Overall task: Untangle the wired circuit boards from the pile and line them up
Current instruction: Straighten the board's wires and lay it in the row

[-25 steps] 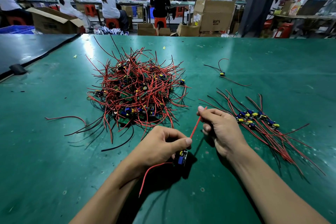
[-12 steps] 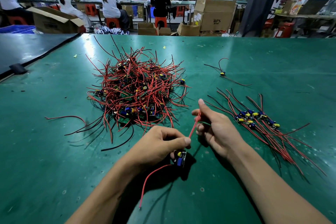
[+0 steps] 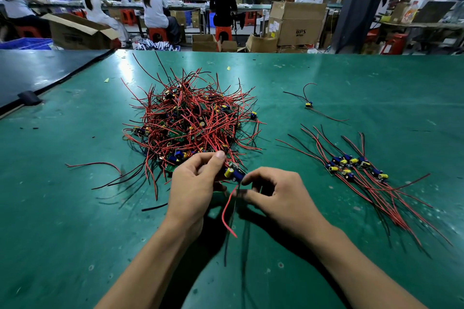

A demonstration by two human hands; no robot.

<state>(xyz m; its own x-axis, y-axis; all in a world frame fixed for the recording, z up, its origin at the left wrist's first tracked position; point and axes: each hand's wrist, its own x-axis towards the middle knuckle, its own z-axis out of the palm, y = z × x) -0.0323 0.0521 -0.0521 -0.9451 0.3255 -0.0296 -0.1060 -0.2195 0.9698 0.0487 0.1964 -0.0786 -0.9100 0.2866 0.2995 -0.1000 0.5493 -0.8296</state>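
Left hand [image 3: 198, 183] grips one circuit board [image 3: 234, 173] between thumb and fingers. It is lifted clear of the counter [image 3: 75, 233], likely so its leads [image 3: 227, 216] hang free. Right hand [image 3: 278, 194], fingers curled, pinches those leads just under the board; contact slightly blurred. Judged purpose: straightening them before laying down. The board sits at the near edge of the tangled pile [image 3: 190, 123], probably free of it. Well to the right lies the finished row [image 3: 356, 168], boards clustered, wires trailing toward the person. One stray board [image 3: 308, 104] lies apart, beyond the row.
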